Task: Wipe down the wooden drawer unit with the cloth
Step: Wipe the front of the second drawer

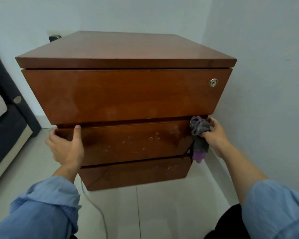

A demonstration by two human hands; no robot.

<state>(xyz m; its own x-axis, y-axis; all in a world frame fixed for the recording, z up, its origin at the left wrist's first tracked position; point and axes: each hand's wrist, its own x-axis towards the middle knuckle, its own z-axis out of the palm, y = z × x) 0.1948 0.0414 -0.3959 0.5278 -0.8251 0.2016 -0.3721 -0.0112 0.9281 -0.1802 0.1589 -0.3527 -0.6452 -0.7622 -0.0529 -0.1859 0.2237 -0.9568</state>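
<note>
L hand (66, 147) grips mid drawer (128, 142); R hand (214, 133) holds cloth (199, 135).

My rolled sleeves (47, 200) light blue, the drawer unit (124, 94) glossy reddish-brown with pale smudges, its lock (213, 82) silvery, my cloth (199, 135) grey and purple, floor tiles (162, 213) off-white.

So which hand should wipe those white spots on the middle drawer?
The right hand. It already grips the cloth at the right edge of the middle drawer, beside the spots. The left hand holds no cloth; it grips the drawer's left end.
</note>
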